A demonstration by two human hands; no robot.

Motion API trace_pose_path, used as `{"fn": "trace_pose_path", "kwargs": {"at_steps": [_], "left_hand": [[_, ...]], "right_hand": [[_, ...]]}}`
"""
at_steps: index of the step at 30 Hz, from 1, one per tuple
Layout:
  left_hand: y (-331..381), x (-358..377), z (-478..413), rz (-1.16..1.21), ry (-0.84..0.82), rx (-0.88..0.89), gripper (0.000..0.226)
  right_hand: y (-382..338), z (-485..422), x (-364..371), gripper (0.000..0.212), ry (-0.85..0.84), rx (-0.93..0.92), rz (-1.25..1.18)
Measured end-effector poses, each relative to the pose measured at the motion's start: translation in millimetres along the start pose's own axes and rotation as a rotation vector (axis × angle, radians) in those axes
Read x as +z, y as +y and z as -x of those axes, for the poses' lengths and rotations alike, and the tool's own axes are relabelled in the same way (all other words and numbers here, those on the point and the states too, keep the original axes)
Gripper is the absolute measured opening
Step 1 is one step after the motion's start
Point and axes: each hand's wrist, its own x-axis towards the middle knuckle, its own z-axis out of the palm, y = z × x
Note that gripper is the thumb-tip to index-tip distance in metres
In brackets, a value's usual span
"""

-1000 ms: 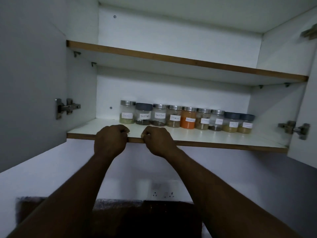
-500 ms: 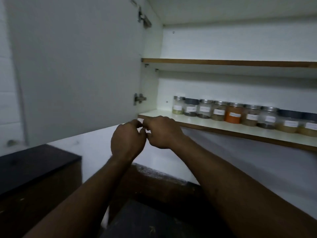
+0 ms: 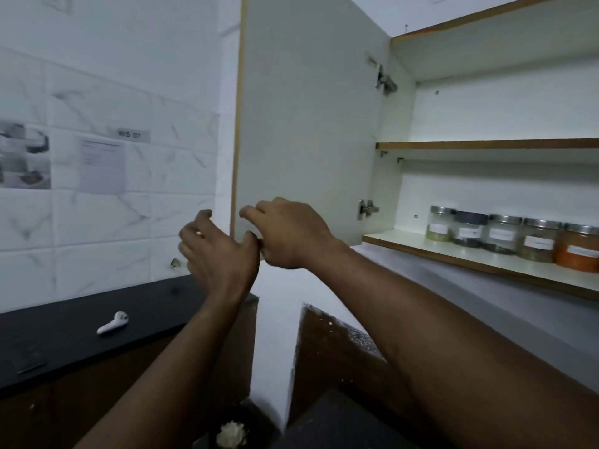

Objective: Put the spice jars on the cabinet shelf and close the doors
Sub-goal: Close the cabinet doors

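Both hands meet at the lower free corner of the open white cabinet door (image 3: 308, 124). The left hand (image 3: 217, 254), fingers loosely spread, reaches round its outer edge; the right hand (image 3: 288, 234) grips the corner with curled fingers, thumb hidden. Glass spice jars with metal lids (image 3: 502, 233) line the wood-edged lower shelf (image 3: 402, 238), the row cut off at right, labels blurred.

Left hand (image 3: 217, 254), right hand (image 3: 288, 234), forearms (image 3: 421, 319) bare
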Motion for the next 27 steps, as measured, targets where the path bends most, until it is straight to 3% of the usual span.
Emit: {"fn": "trace_pose_path", "kwargs": {"at_steps": [2, 5, 8, 11, 15, 21, 24, 27], "left_hand": [[-8.3, 0.8, -14.4, 0.023, -0.204, -0.089, 0.073], [-16.6, 4.9, -22.6, 0.067, -0.469, -0.029, 0.054], [-23.0, 2.0, -26.1, 0.081, -0.385, -0.040, 0.044], [-22.3, 7.1, -14.8, 0.111, -0.282, 0.034, 0.036], [-7.5, 21.7, 30.4, 0.250, -0.163, 0.228, 0.015], [35.9, 52.9, 111.7, 0.472, -0.211, 0.493, 0.003], [63.4, 74.6, 147.1, 0.622, -0.319, 0.529, 0.026], [89.5, 101.9, 178.5, 0.620, -0.421, 0.583, 0.047]], "right_hand": [[-1.4, -13.6, 6.0, 0.061, -0.065, 0.020, 0.051], [2.8, -19.6, 17.4, 0.069, -0.146, 0.076, 0.069], [3.4, -14.2, 24.1, 0.057, -0.152, 0.072, 0.033], [6.5, 3.2, 12.9, 0.039, 0.008, 0.101, -0.039], [1.6, 46.6, -8.1, 0.035, 0.214, 0.152, -0.016], [28.6, 126.4, -44.4, 0.018, 0.404, 0.360, -0.024], [56.3, 167.0, -60.4, 0.011, 0.440, 0.456, 0.002], [86.8, 210.0, -72.3, 0.010, 0.411, 0.563, 0.042]]}}
